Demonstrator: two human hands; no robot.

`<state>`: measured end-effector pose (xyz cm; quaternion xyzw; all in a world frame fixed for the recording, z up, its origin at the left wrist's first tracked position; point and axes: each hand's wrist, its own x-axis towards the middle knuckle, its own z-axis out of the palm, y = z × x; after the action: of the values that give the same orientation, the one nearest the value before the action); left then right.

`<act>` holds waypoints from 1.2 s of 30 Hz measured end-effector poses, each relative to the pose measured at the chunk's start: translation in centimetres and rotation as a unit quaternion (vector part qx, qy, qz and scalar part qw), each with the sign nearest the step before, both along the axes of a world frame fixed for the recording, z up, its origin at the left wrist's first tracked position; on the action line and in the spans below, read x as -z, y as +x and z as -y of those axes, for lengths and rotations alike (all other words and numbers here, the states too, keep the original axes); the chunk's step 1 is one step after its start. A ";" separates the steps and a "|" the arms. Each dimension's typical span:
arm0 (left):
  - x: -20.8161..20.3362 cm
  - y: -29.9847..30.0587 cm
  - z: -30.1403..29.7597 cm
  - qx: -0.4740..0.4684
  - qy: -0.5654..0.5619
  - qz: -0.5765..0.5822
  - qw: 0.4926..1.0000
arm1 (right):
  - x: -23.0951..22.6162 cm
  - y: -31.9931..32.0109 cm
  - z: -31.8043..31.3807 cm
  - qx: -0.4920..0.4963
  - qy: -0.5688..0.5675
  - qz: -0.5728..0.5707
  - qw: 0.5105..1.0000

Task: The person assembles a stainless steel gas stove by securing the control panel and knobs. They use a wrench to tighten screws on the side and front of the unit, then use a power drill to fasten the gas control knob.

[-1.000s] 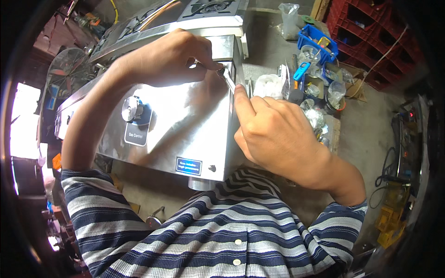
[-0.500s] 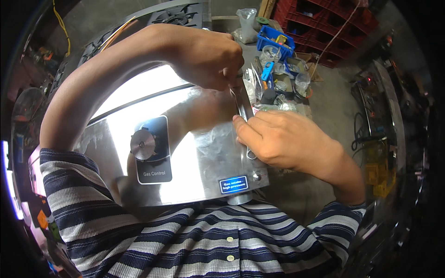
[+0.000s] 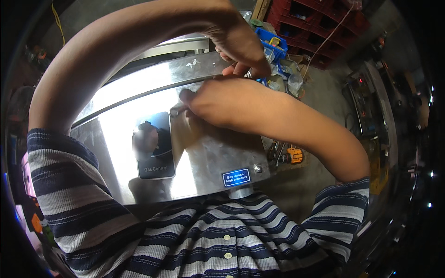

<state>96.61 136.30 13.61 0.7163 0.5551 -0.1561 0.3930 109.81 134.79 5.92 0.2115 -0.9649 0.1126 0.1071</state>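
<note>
A stainless steel gas stove panel (image 3: 218, 148) with a round metal knob (image 3: 146, 141) on a black plate lies in front of me. My right hand (image 3: 227, 99) is closed around a metal wrench above the panel's far part. One end of the wrench (image 3: 177, 110) sticks out by my thumb, and the hand hides the rest. My left hand (image 3: 243, 46) arches over from the far side at the panel's right corner. Its fingers curl down just beyond my right hand, and what they hold is hidden.
Beyond the right corner stand a blue bin (image 3: 273, 41) with small parts and several clear plastic bags (image 3: 294, 83). Red crates (image 3: 310, 23) are stacked behind. A yellow power tool (image 3: 294, 155) lies low on the right. A metal pipe stub (image 3: 241, 192) juts from the panel's near edge.
My right hand has swung left and away from me with the wrench, from the panel's right edge to above its far part. My left hand has shifted slightly up and right.
</note>
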 end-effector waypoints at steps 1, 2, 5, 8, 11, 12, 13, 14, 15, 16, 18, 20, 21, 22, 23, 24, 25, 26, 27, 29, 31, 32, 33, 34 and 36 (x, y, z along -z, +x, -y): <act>-0.3 -0.5 0.8 -0.058 -0.022 0.015 0.998 | -1.2 -1.2 0.5 0.000 0.031 0.094 0.995; 0.1 -0.2 -0.2 -0.072 -0.043 0.035 0.996 | -1.4 -1.6 0.3 0.043 0.033 0.105 0.993; -0.3 -0.4 0.3 -0.120 -0.066 0.041 0.990 | -1.5 -3.1 0.2 0.076 0.010 0.089 0.993; -0.8 0.2 0.2 -0.131 -0.068 0.032 0.989 | -2.2 -4.0 -1.2 0.022 -0.023 0.127 0.991; -2.0 0.9 -0.2 -0.138 -0.061 0.013 0.988 | -2.1 -4.9 -2.2 0.054 -0.054 0.133 0.988; -2.5 1.0 -0.2 -0.143 -0.055 0.004 0.988 | -2.3 -5.2 -2.3 0.077 -0.065 0.145 0.984; -3.0 1.2 -0.2 -0.149 -0.048 -0.007 0.988 | -2.3 -5.2 -2.6 0.067 -0.063 0.123 0.988; -3.6 1.4 -0.1 -0.151 -0.038 -0.022 0.988 | -2.1 -5.3 -2.9 0.071 -0.059 0.113 0.989; -4.3 1.7 0.3 -0.153 -0.018 -0.037 0.987 | -2.0 -5.5 -3.0 0.076 -0.052 0.102 0.991; -5.1 1.7 0.8 -0.162 0.007 -0.058 0.985 | -2.3 -5.7 -2.5 0.073 -0.048 0.091 0.992; -6.7 2.2 2.2 -0.167 0.091 -0.110 0.976 | -2.4 -6.1 -2.4 0.081 -0.051 0.115 0.989; -7.1 2.8 5.1 -0.137 0.263 -0.159 0.942 | -0.7 -6.9 -3.2 0.030 -0.087 0.033 0.995; -6.2 2.8 5.7 -0.098 0.372 -0.169 0.908 | -1.1 -6.1 -4.0 0.065 -0.033 0.033 0.997; -3.7 2.8 6.5 -0.023 0.474 -0.123 0.871 | -1.5 -5.2 -4.9 0.096 -0.130 0.116 0.980; -2.6 3.5 9.5 0.032 0.577 -0.124 0.807 | -3.2 -4.6 -4.0 0.096 -0.225 0.175 0.954; -1.2 4.1 11.3 0.093 0.677 -0.117 0.721 | -2.7 -4.5 -4.9 0.064 -0.317 0.163 0.932; -0.1 5.0 12.5 0.073 0.659 -0.123 0.739 | -2.1 -5.4 -5.8 0.065 -0.261 0.129 0.954; 1.7 5.6 13.6 0.049 0.640 -0.130 0.755 | -1.5 -6.5 -6.3 0.065 -0.202 0.095 0.973; 3.5 6.0 14.1 -0.002 0.629 -0.138 0.765 | -0.7 -7.4 -7.2 0.073 -0.144 0.059 0.985; 6.0 6.2 14.8 -0.102 0.577 -0.164 0.794 | -1.5 -7.0 -6.2 0.156 -0.152 0.058 0.974; 7.0 6.1 14.5 -0.120 0.561 -0.158 0.803 | -1.1 -7.1 -7.0 0.159 -0.183 0.047 0.969; 7.3 6.0 14.4 -0.129 0.554 -0.155 0.808 | -1.2 -7.2 -7.5 0.149 -0.192 0.057 0.968; 7.6 6.2 14.3 -0.160 0.524 -0.131 0.826 | -1.2 -6.9 -7.8 0.142 -0.204 0.072 0.966; 7.7 6.4 14.6 -0.194 0.520 -0.122 0.823 | -1.3 -6.7 -8.1 0.134 -0.216 0.087 0.963; 7.4 6.8 15.3 -0.259 0.500 -0.095 0.821 | -1.8 -6.6 -9.2 0.117 -0.264 0.046 0.956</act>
<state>103.39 121.02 6.23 0.6259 0.7567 0.1826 -0.0477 103.23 143.98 7.75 0.0563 -0.9228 0.3594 0.1265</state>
